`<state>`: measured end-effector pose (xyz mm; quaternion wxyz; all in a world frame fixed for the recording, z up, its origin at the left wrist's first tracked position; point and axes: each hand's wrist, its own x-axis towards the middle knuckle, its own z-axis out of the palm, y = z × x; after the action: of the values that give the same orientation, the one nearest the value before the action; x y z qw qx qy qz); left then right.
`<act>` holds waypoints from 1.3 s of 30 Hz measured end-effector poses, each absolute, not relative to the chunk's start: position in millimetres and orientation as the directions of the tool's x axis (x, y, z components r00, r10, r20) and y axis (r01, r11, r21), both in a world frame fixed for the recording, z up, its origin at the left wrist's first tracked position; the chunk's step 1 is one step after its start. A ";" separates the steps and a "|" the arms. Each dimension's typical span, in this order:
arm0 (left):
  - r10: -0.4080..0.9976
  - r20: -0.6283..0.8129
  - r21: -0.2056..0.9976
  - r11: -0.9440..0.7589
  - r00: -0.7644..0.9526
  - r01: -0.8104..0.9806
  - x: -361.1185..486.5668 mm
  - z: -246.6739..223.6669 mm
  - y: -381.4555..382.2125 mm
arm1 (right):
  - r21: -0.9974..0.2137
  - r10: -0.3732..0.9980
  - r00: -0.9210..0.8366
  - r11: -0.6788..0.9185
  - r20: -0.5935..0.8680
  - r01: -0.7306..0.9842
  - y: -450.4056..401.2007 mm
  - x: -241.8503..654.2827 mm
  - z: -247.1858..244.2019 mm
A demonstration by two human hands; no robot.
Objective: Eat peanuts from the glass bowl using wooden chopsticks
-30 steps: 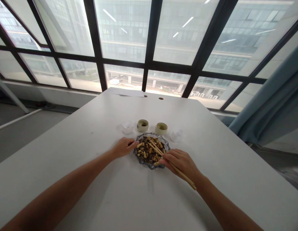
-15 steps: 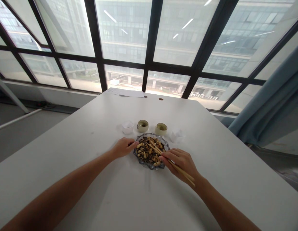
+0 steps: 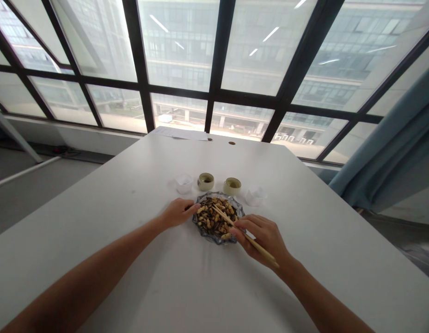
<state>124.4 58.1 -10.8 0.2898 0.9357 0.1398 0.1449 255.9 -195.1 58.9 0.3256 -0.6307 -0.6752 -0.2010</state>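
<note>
Two chopsticks (image 3: 259, 248), right hand (image 3: 261, 234) gripping; left hand (image 3: 180, 212) holds bowl (image 3: 207, 239). Probably picking at peanuts (image 3: 225, 236), next needs steady pinch.

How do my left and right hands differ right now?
The left hand has its thumb on the left rim of the glass bowl, while the right hand is at the bowl's right side.
The right hand grips a pair of chopsticks, tips at the peanuts and seeds; the left hand holds no chopsticks.
Both hands are bare and close to the bowl.
</note>
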 end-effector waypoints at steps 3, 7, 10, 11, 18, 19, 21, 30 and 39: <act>0.345 0.189 0.583 -0.793 0.919 0.178 124.1 -10.3 57.9 | -0.115 0.728 -0.008 0.119 0.685 0.986 -195.6 254.2 60.0; 0.340 0.185 0.576 -0.798 0.922 0.179 124.0 -8.0 57.2 | -0.091 0.760 -0.006 0.086 0.650 0.992 -196.3 252.7 61.7; 0.341 0.183 0.574 -0.799 0.922 0.182 124.1 -7.5 57.1 | -0.068 0.772 -0.016 0.077 0.635 0.995 -196.9 252.6 62.0; 0.344 0.182 0.574 -0.798 0.921 0.184 124.1 -7.8 57.2 | -0.061 0.775 -0.019 0.075 0.631 0.995 -197.0 252.8 61.9; 0.348 0.199 0.589 -0.790 0.916 0.172 124.3 -9.7 57.5 | -0.126 0.796 0.027 0.062 0.605 0.990 -197.1 258.1 58.4; 0.348 0.200 0.590 -0.789 0.916 0.171 124.3 -9.6 57.5 | -0.148 0.790 0.036 0.070 0.612 0.987 -197.1 259.0 57.7; 0.346 0.196 0.588 -0.790 0.918 0.172 124.3 -9.2 57.5 | -0.204 0.784 0.064 0.081 0.617 0.976 -197.0 260.3 56.5; 0.353 0.197 0.579 -0.795 0.914 0.182 124.6 -7.2 56.4 | -0.580 0.745 0.389 -0.004 0.542 0.815 -199.7 267.2 66.1; 0.346 0.199 0.590 -0.789 0.917 0.170 123.6 -7.5 56.4 | -0.901 0.629 0.700 0.003 0.339 0.433 -202.5 305.6 63.5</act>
<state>123.6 56.4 -7.5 0.2940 0.9339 0.1380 0.1497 305.6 -202.5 63.5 0.5985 -0.7011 -0.3789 0.0818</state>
